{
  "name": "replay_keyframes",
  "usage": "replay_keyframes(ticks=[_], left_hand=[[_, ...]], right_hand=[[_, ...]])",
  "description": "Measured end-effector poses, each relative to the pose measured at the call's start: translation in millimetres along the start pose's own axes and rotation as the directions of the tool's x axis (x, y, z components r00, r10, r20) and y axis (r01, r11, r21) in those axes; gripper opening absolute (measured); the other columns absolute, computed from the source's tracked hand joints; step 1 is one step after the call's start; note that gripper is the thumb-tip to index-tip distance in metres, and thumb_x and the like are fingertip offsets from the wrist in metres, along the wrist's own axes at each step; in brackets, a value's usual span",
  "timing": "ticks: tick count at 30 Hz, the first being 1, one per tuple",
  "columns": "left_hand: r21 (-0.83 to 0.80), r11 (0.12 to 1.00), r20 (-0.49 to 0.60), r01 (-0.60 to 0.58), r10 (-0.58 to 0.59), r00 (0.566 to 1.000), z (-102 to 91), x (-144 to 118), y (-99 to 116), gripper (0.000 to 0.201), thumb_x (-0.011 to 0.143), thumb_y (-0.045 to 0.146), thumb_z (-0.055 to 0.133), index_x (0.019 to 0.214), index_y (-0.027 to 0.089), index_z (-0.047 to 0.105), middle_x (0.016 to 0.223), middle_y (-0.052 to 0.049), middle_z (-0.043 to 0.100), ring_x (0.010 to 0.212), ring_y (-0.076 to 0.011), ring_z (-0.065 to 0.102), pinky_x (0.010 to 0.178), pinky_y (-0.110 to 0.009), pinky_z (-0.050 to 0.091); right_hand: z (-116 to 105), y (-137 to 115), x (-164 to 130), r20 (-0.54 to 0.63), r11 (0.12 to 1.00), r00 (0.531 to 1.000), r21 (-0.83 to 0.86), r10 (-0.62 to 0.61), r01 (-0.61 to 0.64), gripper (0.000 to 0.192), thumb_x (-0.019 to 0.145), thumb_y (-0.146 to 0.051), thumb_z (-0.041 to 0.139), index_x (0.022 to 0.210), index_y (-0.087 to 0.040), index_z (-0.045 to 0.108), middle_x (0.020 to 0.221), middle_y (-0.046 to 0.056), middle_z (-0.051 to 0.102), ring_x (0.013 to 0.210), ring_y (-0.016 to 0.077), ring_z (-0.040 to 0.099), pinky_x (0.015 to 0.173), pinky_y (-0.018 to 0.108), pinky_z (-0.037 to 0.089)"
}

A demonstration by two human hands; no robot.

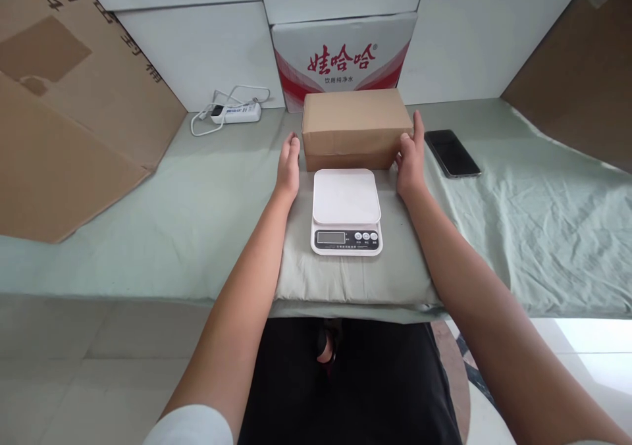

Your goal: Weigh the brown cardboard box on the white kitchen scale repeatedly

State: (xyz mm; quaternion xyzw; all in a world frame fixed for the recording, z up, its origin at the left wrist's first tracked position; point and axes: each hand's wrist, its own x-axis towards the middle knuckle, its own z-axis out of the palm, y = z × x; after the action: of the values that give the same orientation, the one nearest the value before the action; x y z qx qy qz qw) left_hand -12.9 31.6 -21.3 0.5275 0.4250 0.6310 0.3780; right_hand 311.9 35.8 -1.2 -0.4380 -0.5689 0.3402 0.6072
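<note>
A closed brown cardboard box (353, 126) rests on the green cloth, lengthwise across the view. Beside its left end is my left hand (289, 165), fingers stretched forward, with a narrow gap to the box. My right hand (411, 158) is at the box's right front corner and appears to touch it; its index finger points up, apart from the thumb, and its other fingers are partly hidden. Between my wrists, in front of the box, lies a white digital kitchen scale (347, 198) with a bare platform and a blank display.
A black phone (452, 153) lies right of the box. At the back left is a white power strip (237, 112) with a coiled white cable. Behind stands a red-and-white carton (343, 53) against white panels. Large cardboard sheets (74, 116) flank the cloth-covered table (197, 234).
</note>
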Motion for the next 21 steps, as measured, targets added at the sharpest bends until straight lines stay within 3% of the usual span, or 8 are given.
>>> replay_keyframes(ticks=[5, 11, 15, 21], left_hand=[[-0.006, 0.995, -0.093, 0.101, -0.101, 0.991, -9.5, 5.7, -4.5, 0.091, 0.096, 0.098, 0.058, 0.161, 0.036, 0.069, 0.187, -0.007, 0.055, 0.183, -0.0354, 0.040, 0.151, -0.056, 0.032], [-0.001, 0.997, 0.002, 0.078, -0.078, 0.997, -2.7, 3.9, -4.7, 0.090, 0.096, 0.100, 0.057, 0.151, 0.031, 0.077, 0.174, -0.011, 0.069, 0.175, -0.0372, 0.052, 0.149, -0.059, 0.037], [-0.011, 0.999, 0.044, 0.043, -0.042, 0.998, 4.4, -1.7, 1.4, 0.090, 0.092, 0.101, 0.062, 0.141, 0.028, 0.081, 0.161, -0.012, 0.078, 0.169, -0.0384, 0.059, 0.147, -0.060, 0.040], [-0.005, 1.000, 0.135, 0.013, -0.012, 0.991, 9.8, -7.9, 11.8, 0.090, 0.092, 0.103, 0.057, 0.132, 0.027, 0.083, 0.146, -0.012, 0.084, 0.164, -0.0399, 0.064, 0.143, -0.060, 0.044]], right_hand=[[-0.9, 4.8, -1.2, 0.010, 0.998, 0.999, -0.045, -0.035, 0.035, 0.108, 0.091, -0.097, 0.056, 0.182, -0.042, 0.037, 0.183, 0.005, 0.055, 0.180, 0.0380, 0.042, 0.147, 0.064, 0.040], [-2.1, 10.3, -0.4, -0.025, 0.997, 1.000, -0.079, -0.003, 0.001, 0.101, 0.092, -0.088, 0.061, 0.177, -0.035, 0.044, 0.186, 0.007, 0.052, 0.176, 0.0391, 0.047, 0.145, 0.066, 0.044], [-0.5, 12.1, 0.8, -0.010, 0.991, 0.997, -0.106, -0.079, 0.078, 0.091, 0.094, -0.087, 0.062, 0.171, -0.039, 0.051, 0.185, 0.004, 0.055, 0.176, 0.0388, 0.047, 0.146, 0.067, 0.042], [3.9, 3.4, -3.3, 0.016, 0.981, 0.987, -0.113, -0.157, 0.158, 0.093, 0.092, -0.089, 0.062, 0.167, -0.035, 0.056, 0.182, 0.007, 0.059, 0.173, 0.0412, 0.051, 0.149, 0.071, 0.036]])
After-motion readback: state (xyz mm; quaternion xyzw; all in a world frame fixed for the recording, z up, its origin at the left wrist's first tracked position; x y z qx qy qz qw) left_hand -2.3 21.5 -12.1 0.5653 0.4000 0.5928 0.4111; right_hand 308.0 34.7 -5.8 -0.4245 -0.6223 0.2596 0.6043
